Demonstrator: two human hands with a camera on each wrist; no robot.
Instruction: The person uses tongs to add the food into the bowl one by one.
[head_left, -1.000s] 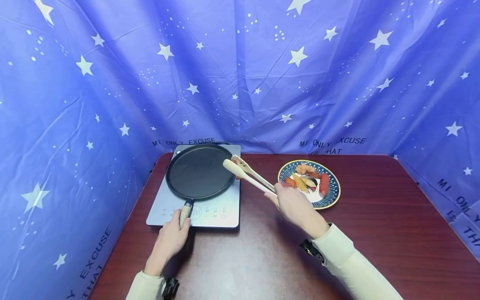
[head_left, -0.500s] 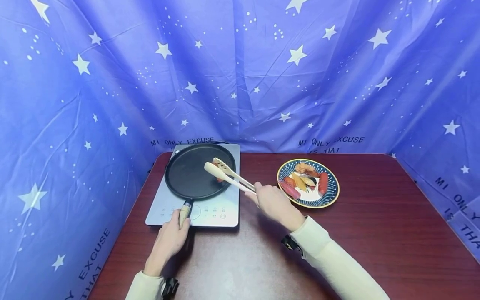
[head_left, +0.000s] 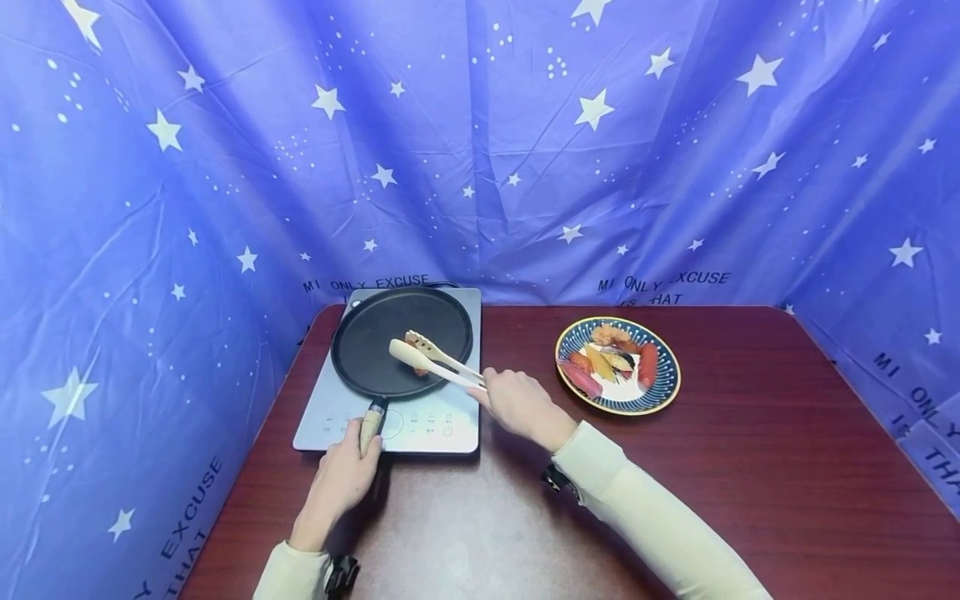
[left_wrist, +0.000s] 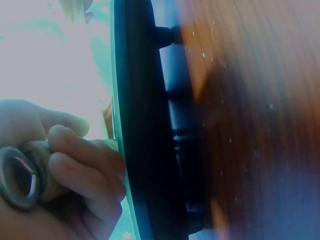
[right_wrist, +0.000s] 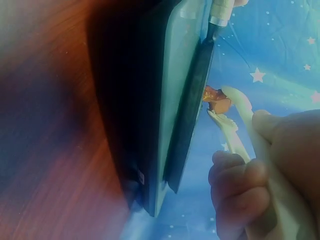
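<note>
My left hand point(head_left: 339, 482) grips the pale handle point(head_left: 369, 427) of a flat black pan point(head_left: 371, 337). In the left wrist view its fingers point(left_wrist: 85, 170) curl round the handle, close to a metal ring point(left_wrist: 10, 187) at the end. My right hand point(head_left: 527, 408) holds cream-coloured tongs point(head_left: 444, 369) from the right side, their tips over the pan's middle. Between the tong tips is a reddish-brown piece of food point(right_wrist: 219, 104), partly hidden in the head view. In the right wrist view it appears right at the pan's rim.
Under the pan lies a silver induction cooker point(head_left: 315, 433) with touch controls along its front. To the right stands a blue patterned plate point(head_left: 663, 387) bearing a red sausage point(head_left: 647, 365) and several other foods. A blue starry curtain point(head_left: 525, 167) hangs behind the dark red table point(head_left: 787, 433).
The right hand has carried the tongs and food leftward, from the pan's right edge to over its middle. The left hand has stayed on the handle.
</note>
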